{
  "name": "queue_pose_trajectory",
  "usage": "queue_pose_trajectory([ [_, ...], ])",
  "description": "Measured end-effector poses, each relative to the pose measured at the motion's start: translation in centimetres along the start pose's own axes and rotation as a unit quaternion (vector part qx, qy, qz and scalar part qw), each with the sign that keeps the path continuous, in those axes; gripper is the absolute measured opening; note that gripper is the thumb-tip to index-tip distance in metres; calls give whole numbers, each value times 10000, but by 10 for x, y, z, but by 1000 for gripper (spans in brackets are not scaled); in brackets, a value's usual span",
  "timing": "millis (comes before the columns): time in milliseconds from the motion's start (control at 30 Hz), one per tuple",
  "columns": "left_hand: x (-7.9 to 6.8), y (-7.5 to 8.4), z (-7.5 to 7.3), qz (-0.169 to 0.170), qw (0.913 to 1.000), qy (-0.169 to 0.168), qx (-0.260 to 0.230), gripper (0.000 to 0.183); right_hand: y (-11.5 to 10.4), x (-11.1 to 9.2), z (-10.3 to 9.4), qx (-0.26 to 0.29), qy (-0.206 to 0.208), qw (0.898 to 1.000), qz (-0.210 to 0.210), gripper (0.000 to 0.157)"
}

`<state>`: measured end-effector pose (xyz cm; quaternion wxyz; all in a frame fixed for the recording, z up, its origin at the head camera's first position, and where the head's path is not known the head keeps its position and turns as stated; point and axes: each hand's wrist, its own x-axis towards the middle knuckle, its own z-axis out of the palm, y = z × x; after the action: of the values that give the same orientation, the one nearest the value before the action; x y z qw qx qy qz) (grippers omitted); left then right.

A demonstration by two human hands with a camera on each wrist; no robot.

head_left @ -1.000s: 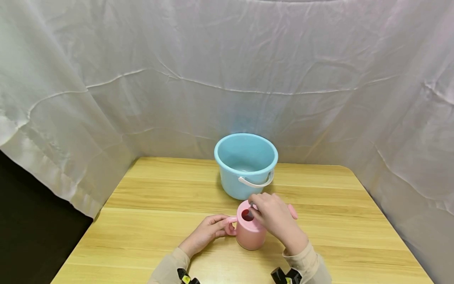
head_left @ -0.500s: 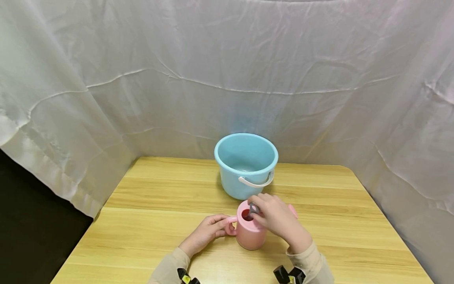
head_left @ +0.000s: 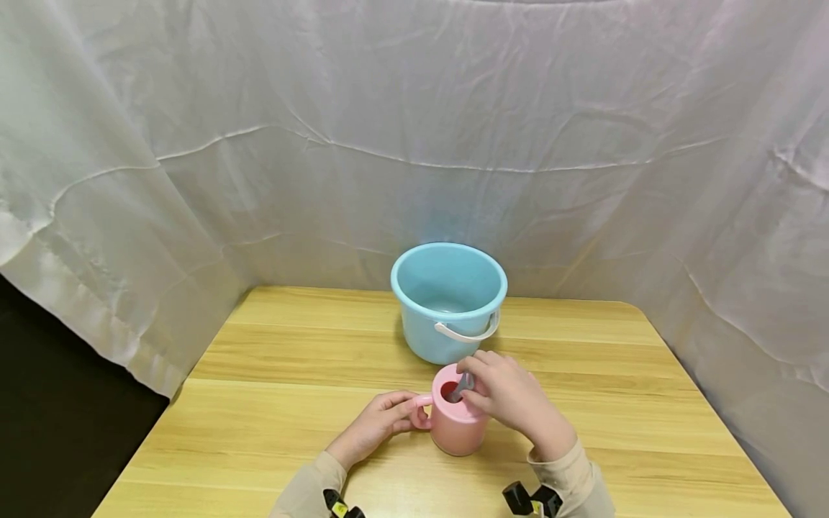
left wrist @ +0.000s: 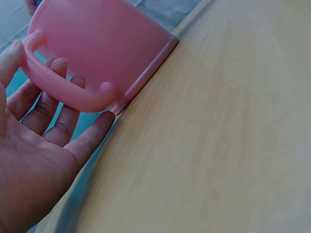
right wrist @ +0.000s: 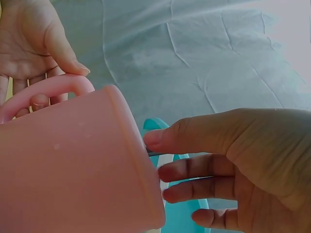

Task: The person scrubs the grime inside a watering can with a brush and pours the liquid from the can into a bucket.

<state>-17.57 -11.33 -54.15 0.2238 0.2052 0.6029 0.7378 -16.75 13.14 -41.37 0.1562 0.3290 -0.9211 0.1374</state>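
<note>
A pink watering can [head_left: 456,432] stands upright on the table, its round top opening facing up. My left hand [head_left: 378,424] holds its handle [left wrist: 68,92], with the thumb against the upper part and fingertips inside the loop. Over the can's top, my right hand [head_left: 508,396] pinches a slim grey piece [head_left: 463,384] between thumb and fingers. The lower end of this grey piece goes down into the opening, so its kind cannot be told. In the right wrist view, the can's wall [right wrist: 82,165] hides most of it. The can's spout is mostly behind my right hand.
A light blue bucket [head_left: 430,338] with a white handle [head_left: 469,336] stands just behind the watering can. The wooden table [head_left: 272,403] reaches back to pale hanging cloth [head_left: 363,201], which also encloses both sides.
My right hand has shifted slightly right, and the grey piece has turned in the opening, showing more of itself. My left hand, the watering can and the bucket stay put.
</note>
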Motion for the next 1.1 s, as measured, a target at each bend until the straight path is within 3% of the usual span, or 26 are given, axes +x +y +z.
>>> queue_pose_trajectory([
  [233, 0, 0, 0, -26, 10000, 17, -19, 44, 1, -1, -2, 81, 191, 9996, -169, 28],
  [767, -1, -1, -1, 17, 10000, -10, -39, 46, 0, -2, -11, 153, 1499, 9847, -874, 29],
  [1100, 0, -1, 0, -13, 10000, 23, -49, 44, -2, -3, -15, 215, 1584, 9827, -939, 28],
])
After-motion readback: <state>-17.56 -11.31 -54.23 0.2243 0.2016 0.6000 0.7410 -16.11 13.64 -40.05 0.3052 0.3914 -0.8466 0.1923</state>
